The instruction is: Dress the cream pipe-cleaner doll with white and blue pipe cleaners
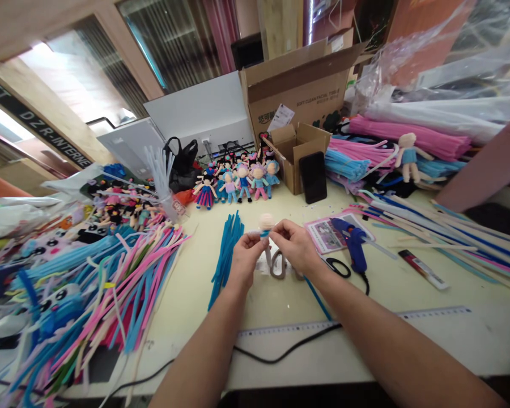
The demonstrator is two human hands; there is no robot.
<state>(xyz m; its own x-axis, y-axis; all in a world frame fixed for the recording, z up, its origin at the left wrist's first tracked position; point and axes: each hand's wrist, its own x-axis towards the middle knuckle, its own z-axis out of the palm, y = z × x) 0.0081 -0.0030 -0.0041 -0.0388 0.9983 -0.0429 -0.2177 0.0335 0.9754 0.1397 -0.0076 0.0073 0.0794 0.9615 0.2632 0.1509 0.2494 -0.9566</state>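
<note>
**A doll (266, 222) pinched between the left hand (243, 256) and the right hand (298, 247), mid-frame**

The doll, with a pale head, a light-blue collar and grey looped legs, is held just above the bench (408, 289) at the centre of the frame. It is gripped near the neck from both sides. Each hand is closed on it by the fingertips, and the legs are left hanging between the palms.

The step in hand is judged to be the shaping or winding of the doll's upper body. Fine fingertip work is called for next, with the figure steadied by one hand while the other works.

A bundle of blue pipe cleaners (227, 249) is laid just left of the hands. Scissors (338, 266) and a blue glue gun (353, 241) are laid just to the right. A row of finished dolls (238, 182) is stood above centre, and a ruler (348, 321) is laid across the bench below the hands.
</note>
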